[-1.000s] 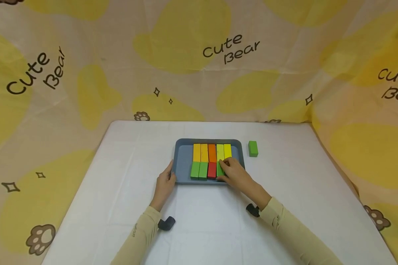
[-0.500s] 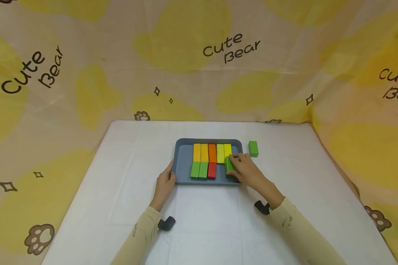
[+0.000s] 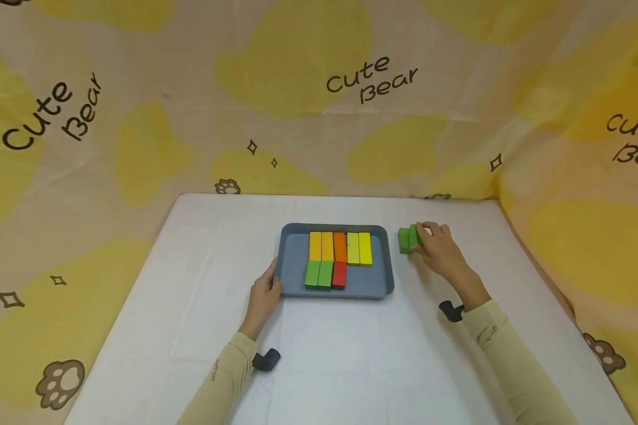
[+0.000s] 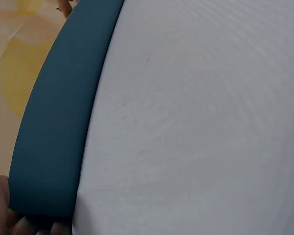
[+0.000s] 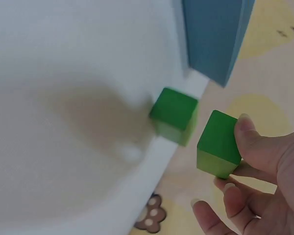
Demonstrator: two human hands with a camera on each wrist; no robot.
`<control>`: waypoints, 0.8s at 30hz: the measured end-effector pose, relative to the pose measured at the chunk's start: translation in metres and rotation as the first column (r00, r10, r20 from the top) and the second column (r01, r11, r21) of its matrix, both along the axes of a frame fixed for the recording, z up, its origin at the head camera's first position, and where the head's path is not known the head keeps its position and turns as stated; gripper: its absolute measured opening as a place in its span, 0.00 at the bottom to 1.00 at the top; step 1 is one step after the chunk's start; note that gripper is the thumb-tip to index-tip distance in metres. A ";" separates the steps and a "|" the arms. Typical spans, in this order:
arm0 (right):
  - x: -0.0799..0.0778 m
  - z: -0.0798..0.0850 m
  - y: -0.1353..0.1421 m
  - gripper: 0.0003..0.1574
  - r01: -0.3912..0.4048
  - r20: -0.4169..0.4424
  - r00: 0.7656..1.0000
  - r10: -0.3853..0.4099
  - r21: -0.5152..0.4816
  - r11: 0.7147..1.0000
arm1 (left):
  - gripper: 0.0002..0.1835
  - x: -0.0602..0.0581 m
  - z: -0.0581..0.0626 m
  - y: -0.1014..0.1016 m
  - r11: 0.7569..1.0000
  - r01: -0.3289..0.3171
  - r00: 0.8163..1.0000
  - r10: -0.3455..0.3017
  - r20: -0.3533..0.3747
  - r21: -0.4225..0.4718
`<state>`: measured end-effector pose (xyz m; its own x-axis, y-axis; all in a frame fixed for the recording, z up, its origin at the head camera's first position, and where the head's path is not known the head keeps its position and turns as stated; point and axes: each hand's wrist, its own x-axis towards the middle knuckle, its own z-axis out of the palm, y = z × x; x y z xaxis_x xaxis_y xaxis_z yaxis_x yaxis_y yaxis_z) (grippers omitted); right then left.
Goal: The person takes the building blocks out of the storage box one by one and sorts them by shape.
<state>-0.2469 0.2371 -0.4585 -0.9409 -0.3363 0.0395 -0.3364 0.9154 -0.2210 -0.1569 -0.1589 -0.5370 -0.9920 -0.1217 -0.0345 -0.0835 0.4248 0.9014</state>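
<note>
The right hand grasps a green block right of the blue-grey tray; a second green block lies just left of this grip, long axes roughly parallel. The left hand, farther off, holds the tray's left edge.

White table, faintly creased, far-left corner rounded. Pale peach cloth backdrop rises beyond far, left and right edges, yellow patches throughout; "Cute Bear" lettering in 3 spots, brown paw print above far edge.
</note>
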 end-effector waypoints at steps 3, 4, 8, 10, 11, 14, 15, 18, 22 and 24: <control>-0.006 -0.006 0.011 0.38 0.028 0.041 0.999 -0.028 0.011 1.000 | 0.30 0.000 -0.001 0.000 1.000 -0.002 1.000 0.002 0.003 -0.006; -0.007 -0.007 0.014 0.38 0.034 0.053 0.998 -0.035 0.013 0.999 | 0.30 0.000 -0.001 0.000 1.000 -0.003 1.000 0.003 0.003 -0.008; -0.014 -0.014 0.020 0.39 0.038 0.085 0.996 -0.039 0.014 0.999 | 0.30 0.001 -0.002 0.000 1.000 0.004 1.000 -0.004 -0.010 0.000; -0.016 -0.018 0.022 0.39 0.034 0.090 0.995 -0.035 0.010 0.999 | 0.30 0.001 -0.003 0.000 1.000 0.005 1.000 -0.005 -0.011 0.003; -0.017 -0.020 0.023 0.39 0.031 0.092 0.995 -0.032 0.009 0.999 | 0.30 0.001 -0.003 0.000 1.000 0.009 1.000 -0.009 -0.013 0.006; -0.020 -0.027 0.025 0.39 0.035 0.110 0.993 -0.035 0.002 0.999 | 0.30 0.001 -0.004 0.001 1.000 0.010 1.000 -0.010 -0.010 0.011; -0.020 -0.030 0.025 0.39 0.039 0.115 0.993 -0.039 0.000 0.999 | 0.30 0.002 -0.004 0.001 1.000 0.011 1.000 -0.011 -0.010 0.011; -0.023 -0.036 0.027 0.38 0.052 0.139 0.989 -0.051 -0.004 0.999 | 0.30 0.001 -0.004 0.002 1.000 0.015 1.000 -0.014 -0.011 0.017; -0.026 -0.037 0.026 0.39 0.057 0.143 0.988 -0.054 -0.017 0.998 | 0.30 0.000 -0.002 0.001 1.000 0.013 1.000 -0.013 -0.018 0.016; -0.028 -0.037 0.026 0.39 0.056 0.138 0.989 -0.052 -0.022 0.998 | 0.30 -0.001 -0.001 0.000 1.000 0.012 1.000 -0.011 -0.019 0.013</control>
<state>-0.2745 0.2626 -0.4957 -0.9549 -0.2851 -0.0831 -0.2513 0.9248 -0.2856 -0.1583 -0.1586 -0.5378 -0.9938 -0.1098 -0.0169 -0.0611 0.4135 0.9085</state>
